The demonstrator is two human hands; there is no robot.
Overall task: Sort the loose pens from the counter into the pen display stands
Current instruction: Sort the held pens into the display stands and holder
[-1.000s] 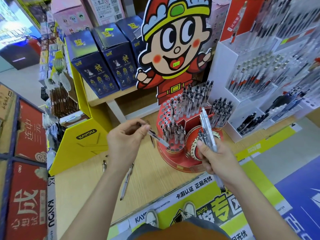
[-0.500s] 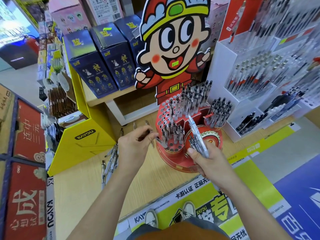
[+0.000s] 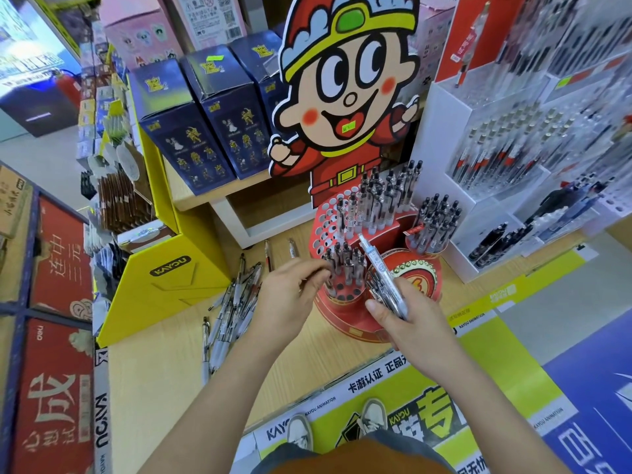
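Left hand (image 3: 290, 295) reaches to the front tier of the red pen display stand (image 3: 355, 323), fingertips pinched together among the standing pens; whether a pen sits between them cannot be told. Right hand (image 3: 413, 323) grips a bundle of pens (image 3: 383, 275), their ends pointing up over the stand.

Likely risks: the bundle slipping and scattering, or knuckles knocking the crowded pens askew. Loose pens (image 3: 236, 302) lie on the desk (image 3: 164, 378) left of the stand, beside the left forearm, which could sweep them off.

A yellow box (image 3: 171, 285) reads "KAYOU". The floor banner (image 3: 496, 354) reads "KAYOU ANIMATION" and "卡游认证".
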